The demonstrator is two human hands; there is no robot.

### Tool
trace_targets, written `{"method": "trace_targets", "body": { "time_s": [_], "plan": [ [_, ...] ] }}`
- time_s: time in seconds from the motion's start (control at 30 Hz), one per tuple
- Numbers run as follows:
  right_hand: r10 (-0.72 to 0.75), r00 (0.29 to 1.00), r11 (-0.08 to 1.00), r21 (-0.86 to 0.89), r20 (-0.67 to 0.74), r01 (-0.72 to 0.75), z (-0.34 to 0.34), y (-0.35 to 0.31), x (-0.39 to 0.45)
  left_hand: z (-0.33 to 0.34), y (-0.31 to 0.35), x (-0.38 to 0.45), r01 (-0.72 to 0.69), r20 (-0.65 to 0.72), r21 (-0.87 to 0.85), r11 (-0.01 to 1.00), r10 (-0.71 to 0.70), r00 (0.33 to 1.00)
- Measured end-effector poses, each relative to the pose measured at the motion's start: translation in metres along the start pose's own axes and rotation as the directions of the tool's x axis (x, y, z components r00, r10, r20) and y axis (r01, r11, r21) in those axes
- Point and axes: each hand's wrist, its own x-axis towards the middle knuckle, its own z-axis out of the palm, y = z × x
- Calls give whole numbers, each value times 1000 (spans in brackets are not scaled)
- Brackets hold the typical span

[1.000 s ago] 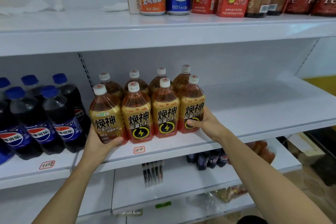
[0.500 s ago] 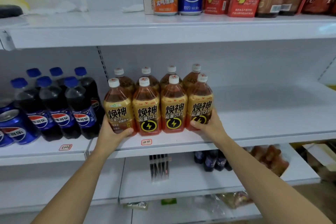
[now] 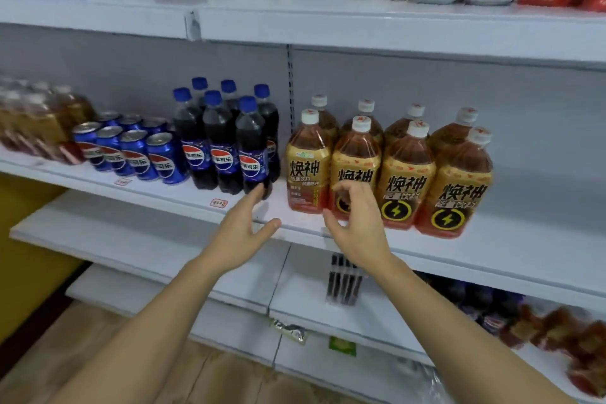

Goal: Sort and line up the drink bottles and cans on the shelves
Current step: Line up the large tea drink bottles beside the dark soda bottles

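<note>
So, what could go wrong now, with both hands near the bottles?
The left hand reaches toward the front Pepsi bottle; a push low on it could tip it into its neighbours. The right hand hovers before the amber energy-drink bottles, which stand near the shelf edge and might slide off.

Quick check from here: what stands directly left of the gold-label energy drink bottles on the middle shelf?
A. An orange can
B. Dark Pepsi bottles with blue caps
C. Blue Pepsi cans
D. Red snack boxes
B: the dark Pepsi bottles with blue caps stand just left of the gold-label energy drink bottles, across a narrow gap; the blue Pepsi cans sit further left.
</note>
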Motion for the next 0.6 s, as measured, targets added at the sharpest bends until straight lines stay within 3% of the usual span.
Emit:
{"method": "trace_targets", "body": {
  "time_s": [0.13, 0.27, 0.5, 0.6],
  "plan": [
    [-108, 989, 992, 73, 104, 100, 40, -46, 23, -52, -15, -19, 8, -104, -40, 999, -12, 995],
    [-175, 978, 982, 94, 115, 165, 73, -87, 49, -98, -50, -23, 24, -195, -58, 998, -35, 980],
    [-129, 989, 990, 40, -70, 132, 108, -135, 101, -159, -109, 18, -30, -255, -102, 994, 3, 967],
    [-60, 959, 995, 58, -278, 79, 128, -142, 106, -170, -123, 44, -95, -254, -198, 976, 43, 966]
  ]
}}
